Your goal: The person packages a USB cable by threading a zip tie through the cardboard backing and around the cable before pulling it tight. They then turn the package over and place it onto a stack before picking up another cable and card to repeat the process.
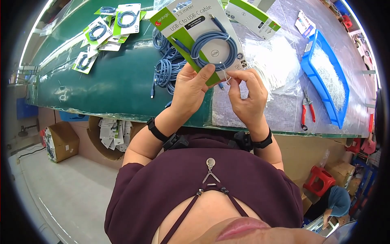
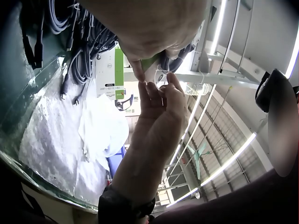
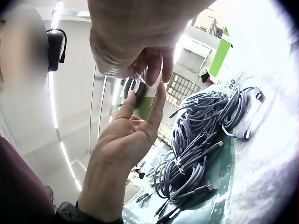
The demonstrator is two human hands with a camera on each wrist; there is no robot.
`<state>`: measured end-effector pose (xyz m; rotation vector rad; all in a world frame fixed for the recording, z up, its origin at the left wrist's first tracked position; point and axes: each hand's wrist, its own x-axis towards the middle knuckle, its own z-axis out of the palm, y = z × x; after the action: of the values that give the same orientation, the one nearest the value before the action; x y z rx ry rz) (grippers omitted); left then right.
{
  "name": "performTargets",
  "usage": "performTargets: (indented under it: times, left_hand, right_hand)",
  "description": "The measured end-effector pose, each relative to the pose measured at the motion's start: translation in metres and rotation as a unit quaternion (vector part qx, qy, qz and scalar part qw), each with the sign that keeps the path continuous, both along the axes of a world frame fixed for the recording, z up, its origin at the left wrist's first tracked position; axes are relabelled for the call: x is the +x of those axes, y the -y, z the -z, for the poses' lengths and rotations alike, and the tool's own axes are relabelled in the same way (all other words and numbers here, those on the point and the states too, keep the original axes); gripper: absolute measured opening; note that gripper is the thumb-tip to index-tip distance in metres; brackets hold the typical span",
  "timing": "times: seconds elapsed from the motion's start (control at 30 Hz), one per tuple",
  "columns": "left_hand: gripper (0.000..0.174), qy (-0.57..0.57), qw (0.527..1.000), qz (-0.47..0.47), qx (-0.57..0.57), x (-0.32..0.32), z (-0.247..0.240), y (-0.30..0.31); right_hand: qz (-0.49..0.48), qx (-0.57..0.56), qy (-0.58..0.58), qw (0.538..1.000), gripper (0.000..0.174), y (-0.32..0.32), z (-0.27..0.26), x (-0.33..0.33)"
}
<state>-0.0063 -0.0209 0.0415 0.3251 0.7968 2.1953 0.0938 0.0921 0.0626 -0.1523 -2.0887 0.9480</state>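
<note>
My left hand (image 1: pixel 189 91) grips the lower edge of a green and white cable card (image 1: pixel 178 28), thumb in front near the coil. A coiled blue USB-C cable (image 1: pixel 235 46) lies against the card's face, its two plugs pointing up. My right hand (image 1: pixel 252 95) pinches a thin white tie (image 1: pixel 227 76) at the coil's lower side between thumb and forefinger. In the left wrist view the fingertips of the right hand (image 2: pixel 159 116) meet the card's edge. From the right wrist, the left hand (image 3: pixel 121 147) shows below the card, with part of the coil hidden behind fingers.
Loose blue cables (image 1: pixel 164 73) pile up behind the left hand. Several carded cables (image 1: pixel 97 32) lie at the far left. White ties (image 1: pixel 274 65) spread on plastic to the right, near red-handled cutters (image 1: pixel 304 118) and a blue tray (image 1: pixel 323 97) of clear strips. Another card (image 1: pixel 248 18) lies behind.
</note>
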Motion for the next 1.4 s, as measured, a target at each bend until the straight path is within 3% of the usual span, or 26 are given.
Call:
performTargets:
  times: [0.4, 0.67, 1.4]
  left_hand:
    - [0.024, -0.063, 0.998, -0.027, -0.001, 0.000, 0.004, -0.004]
    - [0.025, -0.094, 0.994, -0.060, -0.011, 0.000, 0.008, -0.002]
    - [0.027, -0.194, 0.975, -0.107, -0.019, -0.001, 0.018, 0.002]
  right_hand:
    - [0.078, 0.206, -0.002, 0.975, 0.027, 0.000, -0.009, 0.002]
    - [0.076, 0.190, 0.056, 0.977, 0.025, 0.007, -0.019, -0.002]
    - [0.071, 0.216, 0.046, 0.973, 0.023, 0.008, -0.015, -0.009]
